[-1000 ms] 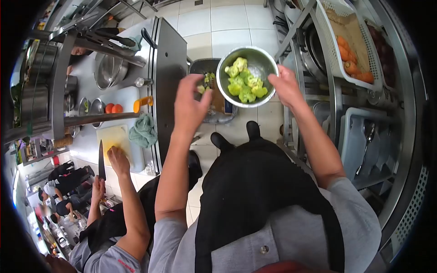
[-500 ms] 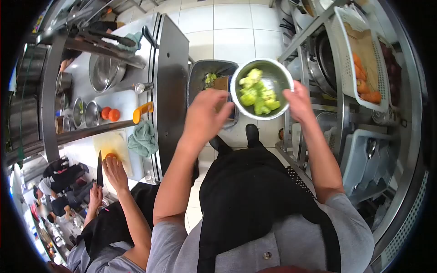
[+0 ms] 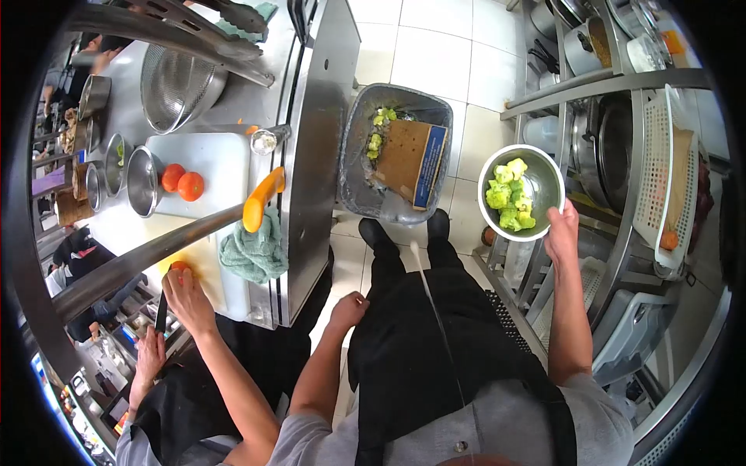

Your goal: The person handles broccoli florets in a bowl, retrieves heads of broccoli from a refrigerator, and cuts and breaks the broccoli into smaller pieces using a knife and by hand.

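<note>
My right hand (image 3: 562,233) grips the rim of a round metal bowl (image 3: 551,168) at its lower right side. Inside it lie pale green vegetable pieces (image 3: 509,194); I cannot tell their exact kind. The bowl is held out to my right, beside the metal shelving. My left hand (image 3: 350,309) hangs by my left hip, near my black apron (image 3: 404,342). Its fingers are curled in, and nothing shows in them. On the floor ahead of my feet stands a lined grey bin (image 3: 351,155) with a piece of cardboard (image 3: 404,155) and green scraps in it.
To my left, a co-worker's hands (image 3: 190,299) work with a knife (image 3: 162,312) at a tomato on a board. The steel counter (image 3: 307,194) also carries two tomatoes, metal bowls, a green cloth (image 3: 255,252) and an orange-handled tool (image 3: 263,199). Shelving (image 3: 614,81) with pans runs along my right.
The bowl has moved right and down with my right hand, away from the bin. My left hand has dropped from beside the bowl to my hip, its fingers now curled.
</note>
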A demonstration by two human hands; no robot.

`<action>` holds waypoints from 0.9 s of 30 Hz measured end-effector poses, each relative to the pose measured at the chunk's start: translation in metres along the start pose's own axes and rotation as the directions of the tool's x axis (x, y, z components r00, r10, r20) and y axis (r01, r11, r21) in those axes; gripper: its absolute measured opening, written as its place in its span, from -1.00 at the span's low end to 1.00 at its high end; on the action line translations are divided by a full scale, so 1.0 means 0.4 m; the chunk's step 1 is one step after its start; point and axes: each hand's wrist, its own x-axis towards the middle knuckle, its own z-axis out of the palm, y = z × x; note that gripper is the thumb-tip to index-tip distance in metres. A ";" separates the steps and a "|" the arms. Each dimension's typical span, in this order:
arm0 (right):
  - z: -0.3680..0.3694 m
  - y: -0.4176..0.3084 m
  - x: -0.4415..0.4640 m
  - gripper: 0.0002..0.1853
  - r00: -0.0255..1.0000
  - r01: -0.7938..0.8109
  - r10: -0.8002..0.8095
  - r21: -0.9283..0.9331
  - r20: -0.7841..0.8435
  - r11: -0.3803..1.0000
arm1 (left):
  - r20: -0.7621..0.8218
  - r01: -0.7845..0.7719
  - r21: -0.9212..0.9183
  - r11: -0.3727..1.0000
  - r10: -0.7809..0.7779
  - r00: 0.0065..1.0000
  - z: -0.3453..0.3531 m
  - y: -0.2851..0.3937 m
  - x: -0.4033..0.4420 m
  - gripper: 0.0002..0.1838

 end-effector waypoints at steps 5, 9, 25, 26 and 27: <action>0.057 -0.016 0.005 -0.67 0.998 -0.009 0.008 0.015 0.055 1.000 | -0.043 -0.039 -0.024 0.999 0.038 0.998 -0.037 0.020 -0.012 -0.69; 0.142 -0.067 0.014 -0.66 0.996 0.075 -0.074 -0.012 0.050 0.997 | -0.090 -0.266 -0.071 0.961 0.260 0.961 -0.147 0.112 0.006 -0.69; 0.265 -0.328 -0.080 -0.88 0.904 0.131 -0.178 0.144 0.389 0.981 | -0.077 -0.569 0.754 0.328 0.905 0.419 -0.476 0.994 -0.291 -0.62; 0.259 -0.328 -0.083 -0.88 0.906 0.127 -0.176 0.150 0.384 0.980 | -0.118 -0.666 0.637 0.387 0.903 0.413 -0.490 0.993 -0.300 -0.62; 0.255 -0.328 -0.086 -0.87 0.901 0.145 -0.188 0.138 0.391 0.980 | -0.089 -0.693 0.608 0.387 0.901 0.425 -0.502 0.996 -0.309 -0.62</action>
